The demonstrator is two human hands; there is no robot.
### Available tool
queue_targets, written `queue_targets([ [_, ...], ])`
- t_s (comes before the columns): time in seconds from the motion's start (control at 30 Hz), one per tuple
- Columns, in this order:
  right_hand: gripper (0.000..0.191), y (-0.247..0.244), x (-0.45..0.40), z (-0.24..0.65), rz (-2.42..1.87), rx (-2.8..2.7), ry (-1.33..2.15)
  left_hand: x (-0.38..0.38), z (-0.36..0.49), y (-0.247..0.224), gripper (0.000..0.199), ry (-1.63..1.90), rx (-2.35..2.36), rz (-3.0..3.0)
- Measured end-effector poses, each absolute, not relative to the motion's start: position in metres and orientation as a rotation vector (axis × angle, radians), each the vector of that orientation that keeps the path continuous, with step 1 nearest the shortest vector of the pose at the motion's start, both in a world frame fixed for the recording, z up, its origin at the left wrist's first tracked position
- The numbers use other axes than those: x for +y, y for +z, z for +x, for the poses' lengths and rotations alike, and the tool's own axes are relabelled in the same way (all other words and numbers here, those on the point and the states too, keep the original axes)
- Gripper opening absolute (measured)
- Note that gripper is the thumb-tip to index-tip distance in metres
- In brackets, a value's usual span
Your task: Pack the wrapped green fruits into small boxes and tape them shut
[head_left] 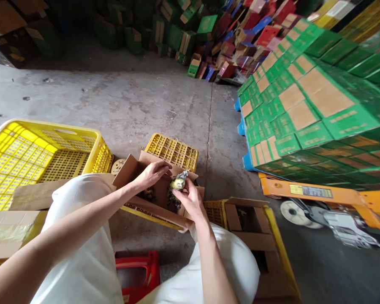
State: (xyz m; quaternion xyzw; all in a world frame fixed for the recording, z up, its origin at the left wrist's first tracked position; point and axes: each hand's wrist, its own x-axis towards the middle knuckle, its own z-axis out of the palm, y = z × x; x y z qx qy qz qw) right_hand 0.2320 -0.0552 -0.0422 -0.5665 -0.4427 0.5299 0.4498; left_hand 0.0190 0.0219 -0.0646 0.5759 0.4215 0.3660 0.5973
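At right, green boxes (304, 105) stand stacked. At lower center, an open cardboard box (158, 190) sits between your knees. Your right hand (190, 197) has fingers closed around a plastic-wrapped item (177, 183) over the box; your left hand (155, 174), fingers loosely curled, hovers beside it, its hold unclear.

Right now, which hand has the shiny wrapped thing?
The right hand holds the shiny wrapped thing; the left hand is apart from it, over the cardboard box.
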Motion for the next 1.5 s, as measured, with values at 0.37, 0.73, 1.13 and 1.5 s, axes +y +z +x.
queue_targets([
  [0.37,0.045,-0.020,-0.060,0.227,-1.122,-0.787,1.672,0.005,-0.002,-0.128,0.057,-0.147,1.016,2.123],
  [0.73,0.061,-0.013,-0.065,0.232,-1.120,-0.759,1.658,-0.005,0.003,-0.148,0.044,-0.351,1.116,2.234],
  [1.13,0.054,-0.014,-0.066,0.234,-1.040,-0.648,1.710,-0.008,0.000,-0.140,0.018,-0.281,1.239,2.345],
  [1.5,0.030,-0.011,-0.062,0.231,-1.037,-0.498,1.718,0.016,0.003,-0.118,0.033,-0.080,1.292,2.100],
])
